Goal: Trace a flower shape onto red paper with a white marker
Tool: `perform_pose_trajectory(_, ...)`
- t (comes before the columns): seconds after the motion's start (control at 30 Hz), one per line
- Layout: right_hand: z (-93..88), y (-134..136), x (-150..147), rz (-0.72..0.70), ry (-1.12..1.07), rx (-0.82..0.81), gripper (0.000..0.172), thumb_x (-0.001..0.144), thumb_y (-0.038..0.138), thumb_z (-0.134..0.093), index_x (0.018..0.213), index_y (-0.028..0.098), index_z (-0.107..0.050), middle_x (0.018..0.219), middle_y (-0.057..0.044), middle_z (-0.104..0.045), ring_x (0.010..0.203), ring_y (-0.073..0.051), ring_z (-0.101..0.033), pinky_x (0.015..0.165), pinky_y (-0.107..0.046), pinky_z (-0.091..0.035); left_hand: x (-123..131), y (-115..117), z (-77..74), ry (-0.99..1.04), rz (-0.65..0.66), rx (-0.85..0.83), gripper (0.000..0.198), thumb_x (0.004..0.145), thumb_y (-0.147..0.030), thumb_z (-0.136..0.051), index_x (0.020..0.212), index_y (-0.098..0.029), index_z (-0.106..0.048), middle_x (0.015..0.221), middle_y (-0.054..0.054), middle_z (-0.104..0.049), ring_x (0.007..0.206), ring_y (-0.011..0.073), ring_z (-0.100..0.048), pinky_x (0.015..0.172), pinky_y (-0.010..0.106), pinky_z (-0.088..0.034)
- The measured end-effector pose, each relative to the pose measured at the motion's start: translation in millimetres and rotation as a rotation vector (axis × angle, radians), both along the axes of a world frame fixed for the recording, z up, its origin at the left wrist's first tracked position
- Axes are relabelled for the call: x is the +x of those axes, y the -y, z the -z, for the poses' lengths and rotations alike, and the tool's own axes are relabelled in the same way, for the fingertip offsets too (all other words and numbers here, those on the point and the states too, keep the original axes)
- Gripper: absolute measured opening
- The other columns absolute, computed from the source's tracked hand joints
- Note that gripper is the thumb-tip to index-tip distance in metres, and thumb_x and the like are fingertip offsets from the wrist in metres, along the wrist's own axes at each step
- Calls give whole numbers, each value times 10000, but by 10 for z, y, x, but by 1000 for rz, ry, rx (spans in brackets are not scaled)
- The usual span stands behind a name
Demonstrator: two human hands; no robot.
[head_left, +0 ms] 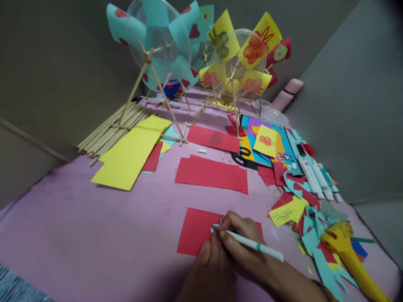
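Note:
My right hand (241, 237) grips a white marker with a green band (252, 243). Its green tip is down at the red paper strip (192, 230), which lies flat on the table near me. Beside it, my left hand (214, 260) rests on the strip with its fingers together. At its fingertips, by the marker tip, a small pale bit shows, too covered to make out. The hands hide the middle of the strip. Just beyond lie a stack of red strips (210, 174) and a small white stick (202, 151).
Paper pinwheels, one light blue (157, 54) and one yellow (241, 58), stand on stick frames at the back. Wooden sticks (110, 128) and yellow strips (135, 151) lie left. Black scissors (241, 158), markers (311, 176), paper scraps (311, 235) and a yellow glue gun (349, 251) lie right.

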State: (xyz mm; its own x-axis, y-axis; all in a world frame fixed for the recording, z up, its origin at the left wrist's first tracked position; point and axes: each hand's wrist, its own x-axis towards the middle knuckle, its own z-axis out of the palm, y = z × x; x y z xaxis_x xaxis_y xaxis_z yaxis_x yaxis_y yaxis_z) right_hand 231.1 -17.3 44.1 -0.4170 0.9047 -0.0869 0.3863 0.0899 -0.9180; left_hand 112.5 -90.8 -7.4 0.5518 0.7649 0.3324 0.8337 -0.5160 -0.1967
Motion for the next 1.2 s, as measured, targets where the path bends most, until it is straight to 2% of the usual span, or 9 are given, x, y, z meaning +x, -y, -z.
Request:
perform_pose_trajectory(0.33,13,-16,26,-27,54,31,79,744,178,-455,678,215,-479,536,51,-502,465,-106,-440,451,-200,-319,-49,-21,10,7,63,22,409,913,-312,-450,1239,-85,-542,1160,143,-628,1106,255,-536,989,407,-298)
perform_pose_trajectory(0.5,-10,-29,12,-36,42,19,84,742,179,-450,669,217,-460,534,54,-492,459,-100,-417,449,-202,-309,-48,-27,1,10,57,31,409,905,-311,-470,1236,-85,-549,1176,155,-620,1122,267,-525,993,413,-296)
perform_pose_trajectory(0.8,-15,-1,14,47,-34,-68,81,728,208,-444,648,221,-444,493,68,-433,447,-104,-372,432,-211,-299,-36,-63,-42,17,61,89,369,933,-285,-407,1099,-42,-629,1058,147,-671,1011,248,-579,937,386,-312)
perform_pose_trajectory(0.97,-7,-3,22,29,-28,-43,79,728,197,-454,651,218,-454,507,63,-454,447,-103,-383,435,-214,-293,-27,-83,-80,29,64,86,341,920,-285,-431,1067,-66,-648,987,128,-690,974,247,-579,916,393,-304)
perform_pose_trajectory(1.2,43,-4,96,140,-72,-100,104,764,215,-443,662,229,-428,493,68,-448,453,-116,-416,446,-225,-325,-23,-108,-86,75,34,105,352,914,-234,-378,1020,-60,-666,1017,123,-692,967,239,-573,872,370,-324)
